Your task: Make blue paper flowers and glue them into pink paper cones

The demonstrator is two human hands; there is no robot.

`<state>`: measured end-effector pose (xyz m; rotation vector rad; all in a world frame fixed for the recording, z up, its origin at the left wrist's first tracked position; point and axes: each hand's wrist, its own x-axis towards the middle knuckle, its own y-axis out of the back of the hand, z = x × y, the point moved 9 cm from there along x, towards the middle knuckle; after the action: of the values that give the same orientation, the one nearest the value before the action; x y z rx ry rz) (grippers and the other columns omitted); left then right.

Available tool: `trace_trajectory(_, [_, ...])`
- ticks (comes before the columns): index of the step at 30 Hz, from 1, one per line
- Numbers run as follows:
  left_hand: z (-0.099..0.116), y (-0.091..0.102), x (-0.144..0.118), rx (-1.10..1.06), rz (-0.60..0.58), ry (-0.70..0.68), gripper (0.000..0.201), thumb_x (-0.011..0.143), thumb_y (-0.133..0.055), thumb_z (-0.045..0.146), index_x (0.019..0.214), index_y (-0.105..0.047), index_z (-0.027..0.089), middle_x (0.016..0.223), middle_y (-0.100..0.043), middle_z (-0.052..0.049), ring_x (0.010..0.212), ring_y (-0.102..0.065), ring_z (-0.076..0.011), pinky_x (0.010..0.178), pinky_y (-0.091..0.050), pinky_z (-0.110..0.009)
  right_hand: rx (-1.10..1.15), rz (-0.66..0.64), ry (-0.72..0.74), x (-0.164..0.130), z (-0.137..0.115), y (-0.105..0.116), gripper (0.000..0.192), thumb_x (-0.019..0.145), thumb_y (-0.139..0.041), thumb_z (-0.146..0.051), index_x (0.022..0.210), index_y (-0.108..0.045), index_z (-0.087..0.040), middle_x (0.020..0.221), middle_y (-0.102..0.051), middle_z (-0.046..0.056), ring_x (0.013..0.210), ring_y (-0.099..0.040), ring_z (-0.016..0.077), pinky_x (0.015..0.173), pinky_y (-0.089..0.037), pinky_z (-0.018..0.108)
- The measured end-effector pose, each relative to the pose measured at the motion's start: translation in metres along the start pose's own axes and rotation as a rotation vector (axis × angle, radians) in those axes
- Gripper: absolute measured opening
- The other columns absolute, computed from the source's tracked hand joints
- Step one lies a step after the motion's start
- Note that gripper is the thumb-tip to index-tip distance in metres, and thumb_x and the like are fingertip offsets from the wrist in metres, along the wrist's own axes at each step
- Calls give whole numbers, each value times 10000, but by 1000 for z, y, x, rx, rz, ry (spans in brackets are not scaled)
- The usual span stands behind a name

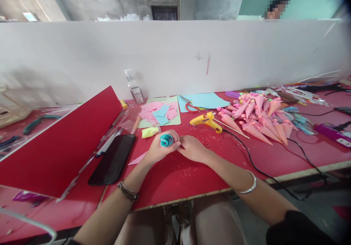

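My left hand (157, 152) is closed around a coiled teal paper roll (166, 140), its spiral end facing up toward me. Against it rests my right hand (192, 149), fingers curled in by the left hand's fingertips; what they grip, if anything, is hidden. Just behind the left hand lies a crumpled yellow paper piece (149, 132), and a pink paper piece (138, 159) pokes out beside the left wrist. A yellow glue gun (207, 120) lies beyond my right hand.
Pink paper cones (263, 115) are heaped at the right. Red-handled scissors (192, 107) lie on blue paper sheets (211, 100). Pink and blue scraps (161, 113) cover a pale green sheet. A black phone (112, 160) and leaning red board (68, 142) stand left. The glue gun's cord (248, 152) crosses the table edge.
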<state>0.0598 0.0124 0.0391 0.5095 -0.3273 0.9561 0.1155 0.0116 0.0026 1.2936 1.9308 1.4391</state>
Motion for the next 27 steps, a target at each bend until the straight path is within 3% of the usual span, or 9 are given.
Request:
trace_trajectory(7, [18, -15, -2, 277, -122, -144, 111, 688, -627, 185, 642, -532, 153, 751, -543, -31, 739, -518, -139, 717, -419, -293, 107, -42, -72, 0, 7, -4, 199, 767, -466, -273, 760, -618, -145, 692, -625, 37, 604, -557, 132, 469, -254, 204])
trace_trajectory(13, [24, -22, -4, 458, -153, -226, 131, 674, -643, 234, 636, -538, 165, 773, -542, -28, 762, -497, -143, 728, -396, -292, 72, -42, -32, 1, 4, -4, 138, 728, -482, -191, 701, -606, -136, 660, -611, 34, 605, -550, 138, 467, -253, 201])
trace_trajectory(27, [31, -26, -4, 489, -156, -252, 178, 655, -646, 243, 765, -520, 180, 768, -571, -17, 755, -496, -144, 739, -386, -299, 14, -110, -90, 0, 9, -9, 183, 756, -470, -253, 745, -620, -150, 749, -650, 54, 630, -566, 147, 473, -260, 212])
